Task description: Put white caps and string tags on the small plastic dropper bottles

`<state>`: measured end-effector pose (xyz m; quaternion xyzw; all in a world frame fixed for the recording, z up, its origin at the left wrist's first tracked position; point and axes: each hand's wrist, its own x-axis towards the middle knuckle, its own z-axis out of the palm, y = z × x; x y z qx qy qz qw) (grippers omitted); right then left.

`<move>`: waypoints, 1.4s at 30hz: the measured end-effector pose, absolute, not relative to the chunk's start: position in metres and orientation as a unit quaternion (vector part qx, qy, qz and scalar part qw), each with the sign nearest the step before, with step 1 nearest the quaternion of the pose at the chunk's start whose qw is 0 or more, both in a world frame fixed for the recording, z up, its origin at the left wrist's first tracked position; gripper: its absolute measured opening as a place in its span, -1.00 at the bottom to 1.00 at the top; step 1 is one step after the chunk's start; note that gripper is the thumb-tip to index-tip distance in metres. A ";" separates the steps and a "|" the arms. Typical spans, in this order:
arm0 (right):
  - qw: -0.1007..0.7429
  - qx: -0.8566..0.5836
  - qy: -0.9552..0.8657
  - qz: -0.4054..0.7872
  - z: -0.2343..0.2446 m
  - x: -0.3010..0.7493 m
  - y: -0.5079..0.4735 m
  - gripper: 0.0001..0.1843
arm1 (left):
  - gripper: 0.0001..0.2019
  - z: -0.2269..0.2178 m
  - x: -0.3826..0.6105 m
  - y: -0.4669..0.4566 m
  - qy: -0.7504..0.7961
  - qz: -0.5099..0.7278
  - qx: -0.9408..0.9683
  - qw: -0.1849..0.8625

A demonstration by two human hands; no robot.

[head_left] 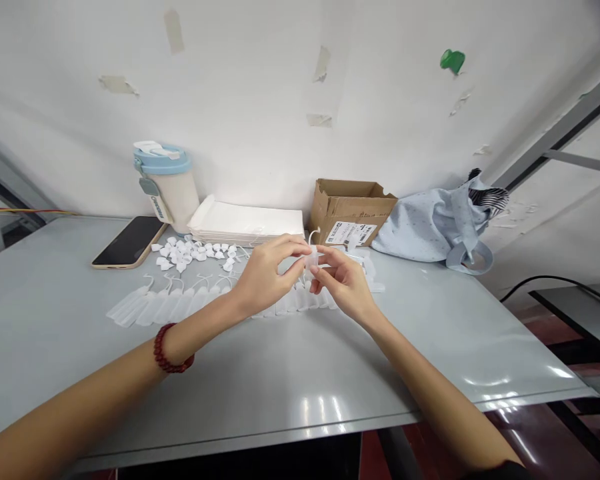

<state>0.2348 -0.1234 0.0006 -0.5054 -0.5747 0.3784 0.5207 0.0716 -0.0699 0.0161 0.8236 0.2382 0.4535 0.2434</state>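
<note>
My left hand (270, 273) and my right hand (343, 283) meet above the middle of the grey table (280, 380). Together their fingertips pinch one small translucent white plastic piece (311, 257) with a thin looped strap. A red bead bracelet (167, 350) sits on my left wrist. Beneath the hands lies a row of several similar translucent strap pieces (170, 303), side by side. Behind that row is a heap of small white caps (193, 253).
A phone (130, 241) lies face up at the back left beside a blue-lidded cup (165, 183). A stack of white sheets (247, 223), an open cardboard box (350, 210) and a light blue fabric bag (437, 223) stand along the wall. The table's front edge is near me.
</note>
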 end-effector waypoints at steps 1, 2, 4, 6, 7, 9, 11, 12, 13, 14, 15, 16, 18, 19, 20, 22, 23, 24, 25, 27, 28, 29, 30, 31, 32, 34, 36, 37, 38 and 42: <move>0.522 -0.499 -0.568 0.395 0.000 0.232 -0.125 -0.56 | -0.85 0.015 0.066 -0.073 0.243 0.456 0.820 0.245; 0.521 -0.487 -0.561 0.420 0.000 0.229 -0.126 -0.57 | -0.86 0.013 0.061 -0.076 0.248 0.458 0.817 0.246; 0.517 -0.448 -0.539 0.491 -0.001 0.222 -0.129 -0.59 | -0.86 0.008 0.049 -0.083 0.258 0.469 0.810 0.239; 0.505 -0.403 -0.510 0.568 -0.001 0.216 -0.132 -0.59 | -0.82 0.001 0.038 -0.091 0.262 0.480 0.806 0.226; 0.497 -0.384 -0.494 0.602 -0.002 0.213 -0.133 -0.60 | -0.74 -0.003 0.033 -0.095 0.261 0.477 0.809 0.224; 0.473 -0.355 -0.463 0.660 -0.003 0.207 -0.136 -0.61 | -0.54 -0.009 0.023 -0.100 0.250 0.449 0.828 0.224; 0.443 -0.328 -0.436 0.711 -0.006 0.201 -0.138 -0.62 | -0.39 -0.014 0.014 -0.104 0.231 0.422 0.850 0.214; 0.428 -0.316 -0.424 0.733 -0.007 0.198 -0.139 -0.63 | -0.36 -0.015 0.011 -0.105 0.220 0.415 0.859 0.205; 0.416 -0.303 -0.412 0.752 -0.009 0.195 -0.140 -0.64 | -0.36 -0.016 0.007 -0.106 0.209 0.411 0.866 0.194; 0.405 -0.291 -0.402 0.768 -0.010 0.193 -0.141 -0.65 | -0.37 -0.017 0.004 -0.107 0.199 0.408 0.872 0.183; 0.397 -0.280 -0.393 0.780 -0.012 0.191 -0.142 -0.67 | -0.38 -0.017 0.001 -0.108 0.189 0.408 0.876 0.175; 0.391 -0.271 -0.387 0.789 -0.013 0.189 -0.143 -0.68 | -0.39 -0.017 -0.002 -0.109 0.180 0.408 0.879 0.168; 0.384 -0.259 -0.385 0.799 -0.015 0.186 -0.144 -0.71 | -0.40 -0.015 -0.008 -0.113 0.172 0.409 0.882 0.161; 0.379 -0.255 -0.389 0.800 -0.015 0.185 -0.144 -0.72 | -0.41 -0.014 -0.010 -0.115 0.171 0.410 0.882 0.159; 0.374 -0.252 -0.395 0.800 -0.016 0.185 -0.145 -0.71 | -0.42 -0.013 -0.013 -0.118 0.174 0.409 0.882 0.157; 0.363 -0.250 -0.413 0.797 -0.017 0.184 -0.146 -0.70 | -0.46 -0.013 -0.018 -0.123 0.181 0.406 0.882 0.154; 0.356 -0.250 -0.424 0.794 -0.018 0.184 -0.147 -0.70 | -0.47 -0.013 -0.021 -0.125 0.183 0.404 0.883 0.154; 0.348 -0.252 -0.438 0.789 -0.018 0.183 -0.147 -0.68 | -0.48 -0.014 -0.023 -0.127 0.182 0.404 0.883 0.154; 0.339 -0.257 -0.453 0.783 -0.019 0.183 -0.148 -0.66 | -0.49 -0.015 -0.026 -0.129 0.180 0.402 0.884 0.155; 0.319 -0.267 -0.483 0.771 -0.020 0.182 -0.150 -0.60 | -0.51 -0.017 -0.032 -0.132 0.181 0.394 0.886 0.163; 0.306 -0.273 -0.498 0.764 -0.019 0.181 -0.151 -0.58 | -0.51 -0.019 -0.035 -0.134 0.183 0.385 0.889 0.170; 0.292 -0.280 -0.514 0.757 -0.019 0.180 -0.152 -0.56 | -0.52 -0.020 -0.038 -0.136 0.188 0.370 0.892 0.176; 0.274 -0.288 -0.531 0.748 -0.018 0.179 -0.154 -0.55 | -0.52 -0.021 -0.041 -0.138 0.194 0.353 0.898 0.180; 0.255 -0.299 -0.549 0.738 -0.018 0.178 -0.155 -0.55 | -0.53 -0.021 -0.045 -0.139 0.199 0.333 0.903 0.182; 0.238 -0.316 -0.564 0.724 -0.017 0.177 -0.156 -0.55 | -0.54 -0.022 -0.049 -0.141 0.205 0.317 0.908 0.181; 0.221 -0.361 -0.581 0.695 -0.015 0.177 -0.158 -0.53 | -0.57 -0.023 -0.059 -0.141 0.223 0.284 0.917 0.169; 0.233 -0.407 -0.581 0.665 -0.012 0.178 -0.158 -0.51 | -0.59 -0.023 -0.070 -0.139 0.247 0.251 0.924 0.150; 0.246 -0.427 -0.578 0.650 -0.011 0.180 -0.157 -0.51 | -0.61 -0.023 -0.075 -0.137 0.259 0.230 0.927 0.144; 0.258 -0.444 -0.577 0.635 -0.009 0.182 -0.156 -0.51 | -0.62 -0.023 -0.080 -0.135 0.266 0.209 0.931 0.138; 0.295 -0.493 -0.579 0.579 -0.002 0.192 -0.151 -0.52 | -0.64 -0.021 -0.093 -0.129 0.286 0.139 0.939 0.130</move>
